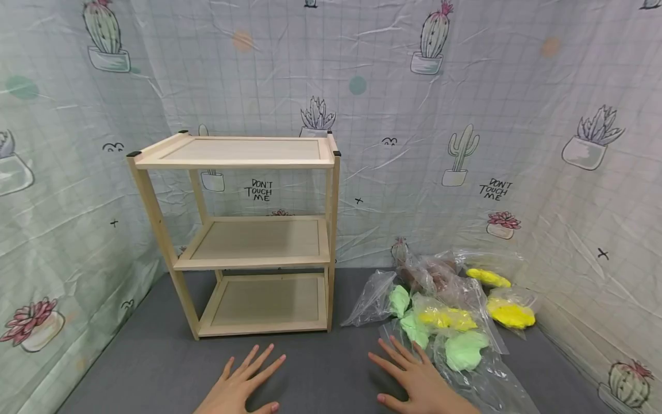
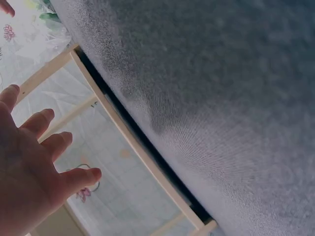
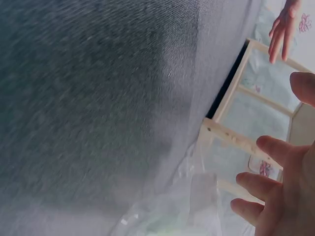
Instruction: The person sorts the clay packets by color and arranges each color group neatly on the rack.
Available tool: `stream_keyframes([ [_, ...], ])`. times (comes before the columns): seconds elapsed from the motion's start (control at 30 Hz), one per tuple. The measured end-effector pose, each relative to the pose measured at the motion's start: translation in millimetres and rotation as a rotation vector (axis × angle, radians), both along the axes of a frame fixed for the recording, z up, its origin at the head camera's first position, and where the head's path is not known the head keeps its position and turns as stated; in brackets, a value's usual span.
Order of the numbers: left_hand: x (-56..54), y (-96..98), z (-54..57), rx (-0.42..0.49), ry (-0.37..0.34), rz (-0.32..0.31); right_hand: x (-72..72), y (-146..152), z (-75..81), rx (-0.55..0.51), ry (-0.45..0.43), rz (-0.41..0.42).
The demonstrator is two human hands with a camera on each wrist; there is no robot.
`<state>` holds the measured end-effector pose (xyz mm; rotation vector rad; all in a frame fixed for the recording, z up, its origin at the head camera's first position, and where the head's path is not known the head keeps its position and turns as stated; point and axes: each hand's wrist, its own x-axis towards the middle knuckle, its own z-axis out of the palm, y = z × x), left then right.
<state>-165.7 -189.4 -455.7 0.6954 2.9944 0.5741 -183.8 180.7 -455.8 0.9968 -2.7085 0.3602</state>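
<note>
My left hand (image 1: 242, 384) is spread palm down over the grey table in front of the wooden shelf, with nothing in it. To the right, my right hand (image 1: 414, 376) is spread in the same way, its fingers overlapping the edge of the plastic bags in the head view. The three-tier wooden shelf (image 1: 253, 264) stands upright with bare boards. Beside it lies a heap of clear bags: green lumps (image 1: 465, 349), yellow lumps (image 1: 511, 313) and a brownish-pink one (image 1: 439, 282). Both wrist views show fingers apart and holding nothing.
A grey cloth (image 1: 139, 351) covers the table. Behind and at both sides hang pale curtains (image 1: 372, 218) printed with cacti and lettering. An empty-looking clear bag (image 1: 369, 299) lies between the shelf and the green lumps.
</note>
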Motion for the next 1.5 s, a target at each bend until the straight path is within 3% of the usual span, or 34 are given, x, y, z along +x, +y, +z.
stream_keyframes([
  [0.43, 3.1, -8.1, 3.9, 0.003, 0.034, 0.015, 4.2, 33, 1.0, -0.023, 0.163, -0.039],
  [0.77, 5.5, -28.2, 5.7, 0.041, 0.168, 0.054, 7.3, 68, -2.9, -0.016, 0.248, -0.085],
  [1.07, 8.2, -43.3, 9.7, 0.186, 0.304, 0.157, 14.1, 92, -3.2, -0.047, 0.239, -0.137],
  [1.2, 5.6, -51.9, 13.0, 0.233, 0.379, 0.169, 15.7, 101, -0.4, -0.014, 0.264, -0.167],
  [1.33, 2.3, -61.2, 16.7, 0.291, 0.500, 0.161, 17.8, 110, 6.7, 0.042, 0.323, -0.199],
  [1.43, -0.7, -68.5, 19.2, 0.381, 0.564, 0.171, 19.7, 116, 13.8, 0.056, 0.324, -0.221],
  [1.5, -3.7, -75.2, 18.9, 0.455, 0.563, 0.212, 21.0, 119, 17.9, 0.039, 0.296, -0.237],
])
